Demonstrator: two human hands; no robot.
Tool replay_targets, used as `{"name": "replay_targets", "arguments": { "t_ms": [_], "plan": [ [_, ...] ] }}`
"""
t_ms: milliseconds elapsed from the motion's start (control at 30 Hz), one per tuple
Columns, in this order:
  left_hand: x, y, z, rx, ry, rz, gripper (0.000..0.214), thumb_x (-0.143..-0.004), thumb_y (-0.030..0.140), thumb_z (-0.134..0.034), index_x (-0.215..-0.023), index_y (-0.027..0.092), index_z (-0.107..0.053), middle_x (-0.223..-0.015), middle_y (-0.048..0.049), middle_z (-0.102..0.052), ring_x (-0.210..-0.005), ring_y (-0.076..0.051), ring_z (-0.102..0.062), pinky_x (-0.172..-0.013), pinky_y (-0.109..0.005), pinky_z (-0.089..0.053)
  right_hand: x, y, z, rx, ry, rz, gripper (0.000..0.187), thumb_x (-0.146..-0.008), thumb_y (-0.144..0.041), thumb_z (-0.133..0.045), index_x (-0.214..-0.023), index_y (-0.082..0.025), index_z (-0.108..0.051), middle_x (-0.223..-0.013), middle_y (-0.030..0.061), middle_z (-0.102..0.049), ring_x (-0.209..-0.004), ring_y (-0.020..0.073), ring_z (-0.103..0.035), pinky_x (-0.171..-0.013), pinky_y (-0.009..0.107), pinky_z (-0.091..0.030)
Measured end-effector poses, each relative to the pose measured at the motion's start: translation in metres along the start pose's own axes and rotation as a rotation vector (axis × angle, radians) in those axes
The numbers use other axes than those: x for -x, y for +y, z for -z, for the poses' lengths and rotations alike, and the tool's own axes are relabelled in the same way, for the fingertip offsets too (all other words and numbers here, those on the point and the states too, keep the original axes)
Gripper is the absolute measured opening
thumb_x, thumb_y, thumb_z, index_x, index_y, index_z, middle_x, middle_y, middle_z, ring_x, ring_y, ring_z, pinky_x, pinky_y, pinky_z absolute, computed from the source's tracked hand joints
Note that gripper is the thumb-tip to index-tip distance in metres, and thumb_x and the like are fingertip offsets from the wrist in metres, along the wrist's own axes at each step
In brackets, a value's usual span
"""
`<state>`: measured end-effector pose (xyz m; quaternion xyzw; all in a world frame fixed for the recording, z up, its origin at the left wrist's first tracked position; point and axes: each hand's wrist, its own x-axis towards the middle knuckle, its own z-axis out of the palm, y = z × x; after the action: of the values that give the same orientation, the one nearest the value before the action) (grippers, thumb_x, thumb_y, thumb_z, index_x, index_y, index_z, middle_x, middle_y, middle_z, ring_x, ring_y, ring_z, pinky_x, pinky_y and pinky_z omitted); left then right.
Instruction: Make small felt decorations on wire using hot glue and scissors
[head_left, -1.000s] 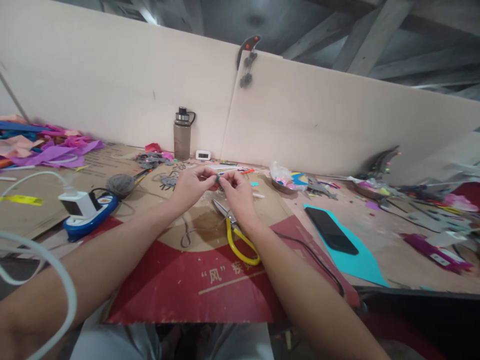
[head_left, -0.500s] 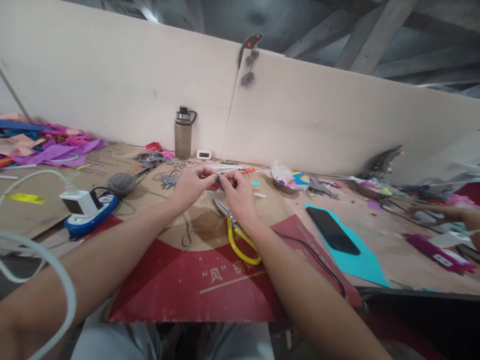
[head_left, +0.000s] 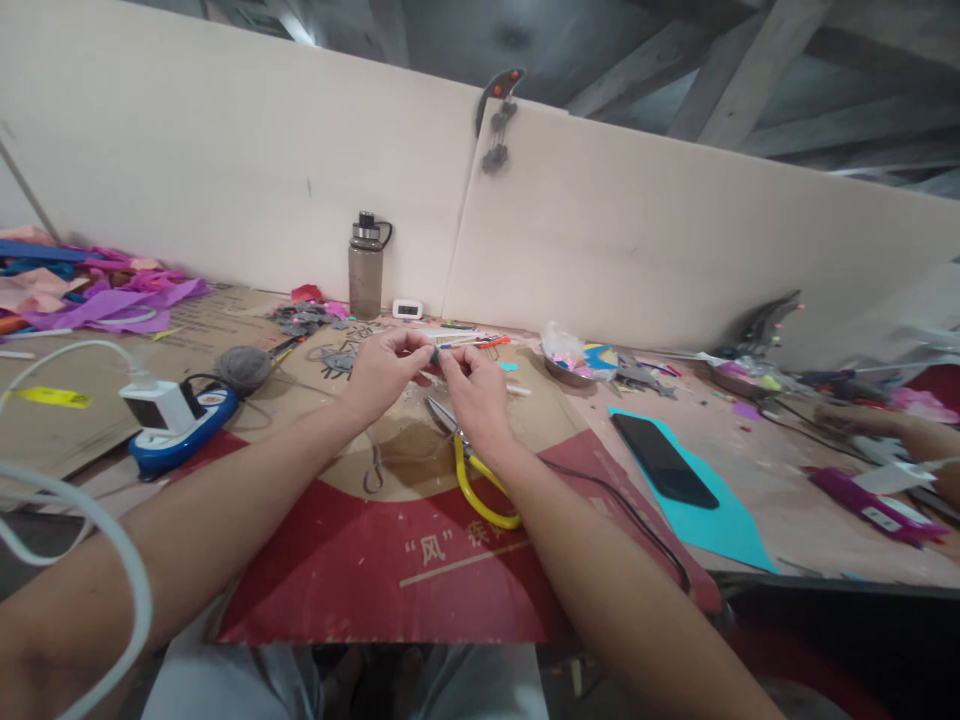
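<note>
Over the cardboard sheet (head_left: 322,570), my left hand (head_left: 384,378) and my right hand (head_left: 478,392) meet fingertip to fingertip. Both are closed in a pinch on a tiny dark bluish-green piece (head_left: 435,356), too small to make out further. Scissors with yellow handles (head_left: 466,492) lie under my right hand and wrist, blades pointing away, partly hidden. A thin grey yarn strand (head_left: 374,478) forms a loop on the cardboard beneath my hands. To the left sits a grey yarn ball (head_left: 244,369).
A blue power strip (head_left: 176,440) with a white charger stands left. Behind are a water bottle (head_left: 366,270) and a small white clock (head_left: 407,309). Right lie a bowl (head_left: 570,373), a black phone (head_left: 664,460) on turquoise sheet, and another person's hand (head_left: 862,425) near a purple power strip (head_left: 874,508).
My hands stay nearly in place, with slight finger shifts around the tiny piece. The other person's hand at the right has moved only a little.
</note>
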<state>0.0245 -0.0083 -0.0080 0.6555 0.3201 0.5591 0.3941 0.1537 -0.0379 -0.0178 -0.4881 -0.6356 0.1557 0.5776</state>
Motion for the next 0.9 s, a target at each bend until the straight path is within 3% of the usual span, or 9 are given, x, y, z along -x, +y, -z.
{"name": "replay_targets", "arguments": {
  "t_ms": [167, 300, 567, 900],
  "plan": [
    [0.0006, -0.0003, 0.0002, -0.029, -0.005, 0.000, 0.015, -0.073, 0.028, -0.063, -0.076, 0.014, -0.062, -0.065, -0.0013, -0.062, -0.057, -0.012, -0.061, -0.045, -0.019, -0.046, -0.0001, -0.0002, 0.0006, 0.018, 0.004, 0.004, 0.027, -0.083, -0.037, -0.048, -0.066, -0.017, -0.056, -0.061, -0.0023, -0.054, -0.059, 0.0106, -0.046, -0.060, 0.024, -0.034],
    [0.0012, 0.0007, -0.0004, -0.029, -0.004, 0.026, 0.013, -0.075, 0.027, -0.062, -0.077, 0.014, -0.062, -0.055, 0.0003, -0.059, -0.044, -0.007, -0.048, -0.039, -0.018, -0.034, -0.0009, -0.0001, 0.0011, 0.040, 0.017, 0.007, 0.027, -0.082, -0.036, -0.049, -0.063, -0.018, -0.053, -0.057, -0.0043, -0.047, -0.056, 0.0098, -0.040, -0.058, 0.024, -0.031],
    [0.0009, -0.0025, -0.0027, 0.092, -0.032, 0.027, 0.011, -0.074, 0.026, -0.063, -0.074, 0.015, -0.061, -0.054, 0.0003, -0.058, -0.042, -0.006, -0.045, -0.041, -0.019, -0.033, -0.0009, -0.0017, 0.0020, 0.016, 0.022, 0.012, 0.027, -0.082, -0.035, -0.050, -0.060, -0.018, -0.050, -0.055, -0.0049, -0.045, -0.055, 0.0093, -0.038, -0.057, 0.024, -0.030],
    [0.0013, 0.0003, -0.0056, 0.278, -0.076, 0.149, 0.013, -0.071, 0.025, -0.066, -0.072, 0.016, -0.058, -0.050, 0.0031, -0.052, -0.044, -0.006, -0.046, -0.040, -0.018, -0.027, 0.0002, -0.0037, 0.0031, -0.029, 0.015, -0.003, 0.026, -0.081, -0.035, -0.051, -0.061, -0.018, -0.050, -0.056, -0.0054, -0.045, -0.055, 0.0095, -0.038, -0.058, 0.024, -0.031]
  ]
}}
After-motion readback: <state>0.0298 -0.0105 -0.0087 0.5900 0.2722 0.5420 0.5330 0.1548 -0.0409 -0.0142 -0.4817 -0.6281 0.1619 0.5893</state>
